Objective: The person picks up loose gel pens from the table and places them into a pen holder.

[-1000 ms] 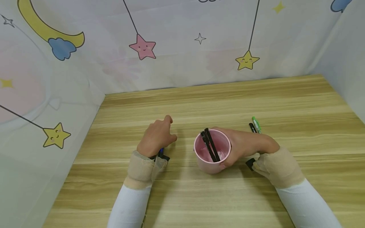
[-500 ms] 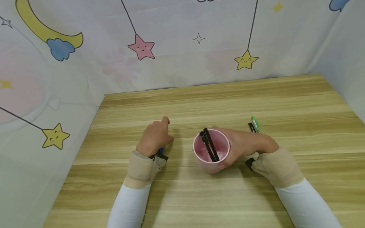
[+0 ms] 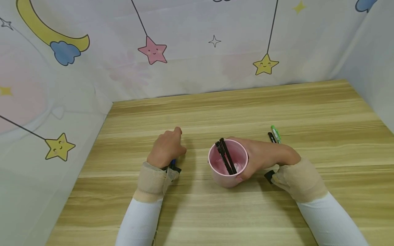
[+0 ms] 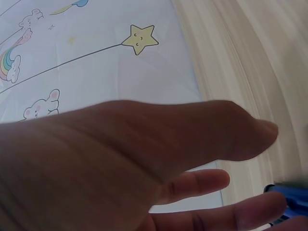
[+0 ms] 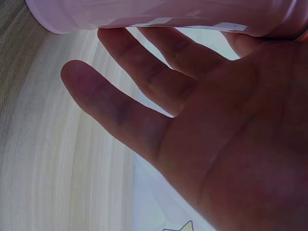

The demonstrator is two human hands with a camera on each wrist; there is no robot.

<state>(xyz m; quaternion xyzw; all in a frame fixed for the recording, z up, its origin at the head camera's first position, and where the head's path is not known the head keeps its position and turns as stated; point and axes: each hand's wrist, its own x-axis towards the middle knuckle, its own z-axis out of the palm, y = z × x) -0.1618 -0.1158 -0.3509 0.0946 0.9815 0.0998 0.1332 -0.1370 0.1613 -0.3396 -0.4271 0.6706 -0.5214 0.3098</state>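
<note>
Around the far and right side of a pink cup (image 3: 221, 179), my right hand (image 3: 266, 155) curls its thumb and fingers and grips the wall. The cup stands tilted a little toward me, with two black pens (image 3: 226, 157) leaning inside it. In the right wrist view, fingertips touch the cup's wall and one finger stays off it. To the left of the cup, my left hand (image 3: 165, 149) has a straight thumb and relaxed fingers. A blue object (image 4: 294, 198) lies by those fingertips in the left wrist view, mostly cut off; I cannot tell its kind.
A green-and-white pen (image 3: 276, 134) and a black pen (image 3: 272, 137) lie on the wood-grain table (image 3: 197, 116), behind my right hand. White cloth (image 3: 184, 78) with printed stars rises at the table's back and left edges.
My left hand has shifted very slightly left and toward me. The right hand keeps its grip on the cup, and the pens stay where they were.
</note>
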